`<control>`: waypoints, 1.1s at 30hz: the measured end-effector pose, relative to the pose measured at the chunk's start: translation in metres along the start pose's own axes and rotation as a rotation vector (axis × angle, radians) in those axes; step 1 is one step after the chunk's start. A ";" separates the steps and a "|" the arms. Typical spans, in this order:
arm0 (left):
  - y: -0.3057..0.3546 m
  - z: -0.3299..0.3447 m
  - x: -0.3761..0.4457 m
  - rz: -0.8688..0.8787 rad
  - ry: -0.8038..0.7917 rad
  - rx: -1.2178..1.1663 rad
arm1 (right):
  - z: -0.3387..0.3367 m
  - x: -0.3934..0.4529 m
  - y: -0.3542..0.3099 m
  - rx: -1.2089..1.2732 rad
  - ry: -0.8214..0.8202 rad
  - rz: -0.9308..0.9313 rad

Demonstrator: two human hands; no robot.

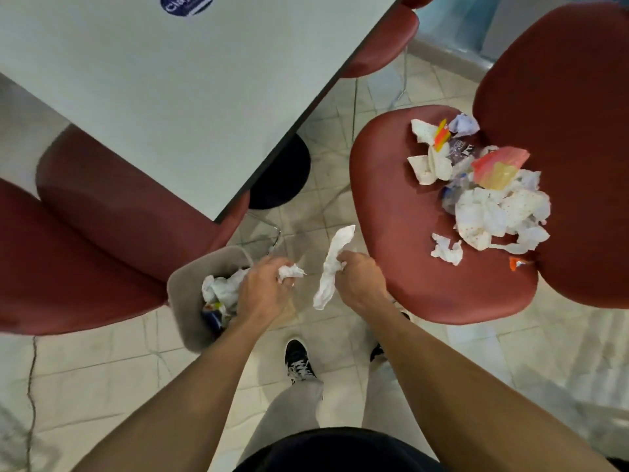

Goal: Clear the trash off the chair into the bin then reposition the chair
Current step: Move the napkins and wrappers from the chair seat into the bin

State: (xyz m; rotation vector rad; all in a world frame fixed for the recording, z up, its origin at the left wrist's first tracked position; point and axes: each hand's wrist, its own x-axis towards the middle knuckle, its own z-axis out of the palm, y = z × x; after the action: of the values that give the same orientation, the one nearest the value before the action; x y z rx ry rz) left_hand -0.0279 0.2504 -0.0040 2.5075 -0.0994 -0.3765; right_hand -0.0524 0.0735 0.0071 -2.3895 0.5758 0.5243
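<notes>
On the red chair seat (401, 212) most of the trash pile (486, 185) of crumpled napkins and wrappers remains, so clearing is partly done and repositioning untouched. Beside it, the grey bin (185, 294) on the floor already holds some paper. Left hand (263, 287) hovers over the bin, grip clenched around a balled tissue (289, 271); right hand (357, 281), beside it, grasps a long crumpled napkin (332, 267).

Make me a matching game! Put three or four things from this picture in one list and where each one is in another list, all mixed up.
Things:
1. long white paper napkin
2. small crumpled white tissue
3. grey plastic bin
4. pile of crumpled paper trash

Places:
A. on the red chair seat
B. in the left hand
C. on the floor
D. in the right hand

Pairs: 1-D, 2-B, 3-C, 4-A
</notes>
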 end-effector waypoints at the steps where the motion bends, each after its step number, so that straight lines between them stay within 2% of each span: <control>1: -0.017 -0.006 -0.004 -0.034 0.017 0.013 | 0.009 -0.002 -0.012 -0.011 -0.018 -0.020; 4: -0.064 -0.020 -0.015 -0.058 0.046 0.034 | 0.035 -0.007 -0.047 -0.025 -0.085 -0.057; 10: -0.128 -0.046 -0.033 -0.246 0.063 0.037 | 0.092 -0.012 -0.103 -0.061 -0.218 -0.145; 16: -0.159 -0.057 -0.034 -0.306 0.041 0.013 | 0.123 -0.009 -0.136 -0.060 -0.279 -0.265; 23: -0.148 -0.051 -0.028 -0.299 0.022 -0.014 | 0.120 -0.003 -0.121 -0.033 -0.260 -0.259; 33: -0.066 -0.016 0.010 -0.155 -0.071 0.004 | 0.049 0.021 -0.043 0.007 -0.202 -0.076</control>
State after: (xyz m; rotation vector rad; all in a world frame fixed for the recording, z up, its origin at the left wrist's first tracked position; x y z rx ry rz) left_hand -0.0143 0.3118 -0.0320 2.5137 0.0665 -0.5293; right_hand -0.0238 0.1301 -0.0185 -2.3066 0.3952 0.7178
